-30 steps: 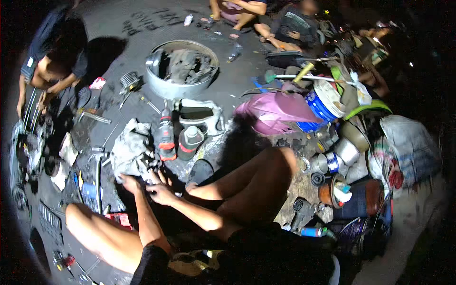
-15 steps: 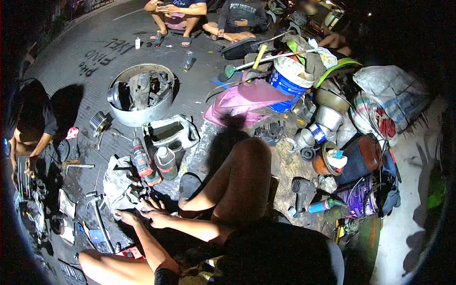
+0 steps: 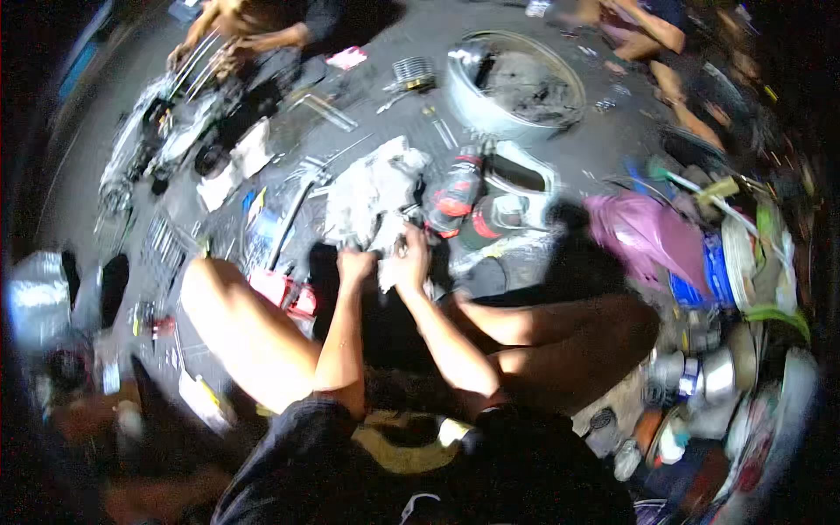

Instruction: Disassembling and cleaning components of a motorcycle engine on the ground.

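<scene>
A crumpled white rag (image 3: 372,188) lies on the ground just beyond my hands. My right hand (image 3: 411,258) is closed, gripping a fold of the rag, and its wrist bends inward. Beside it, my left hand (image 3: 355,265) is curled into a fist close to the rag; what it holds, if anything, is hidden. Right of the rag lies a red and black power drill (image 3: 459,188). A bottle with a red band (image 3: 490,219) stands against the drill, near a white open-topped cut container (image 3: 521,171).
A metal basin (image 3: 512,109) with dark parts stands far ahead. A hammer (image 3: 291,217) and loose tools lie on the left. At the upper left, another person's hands (image 3: 229,52) work over machine parts. Pink plastic (image 3: 647,232) and a blue bucket (image 3: 717,262) are on the right.
My view has swung left, so the scene has shifted right. My hands, spread low by the rag before, are now closed, with the right one on the rag.
</scene>
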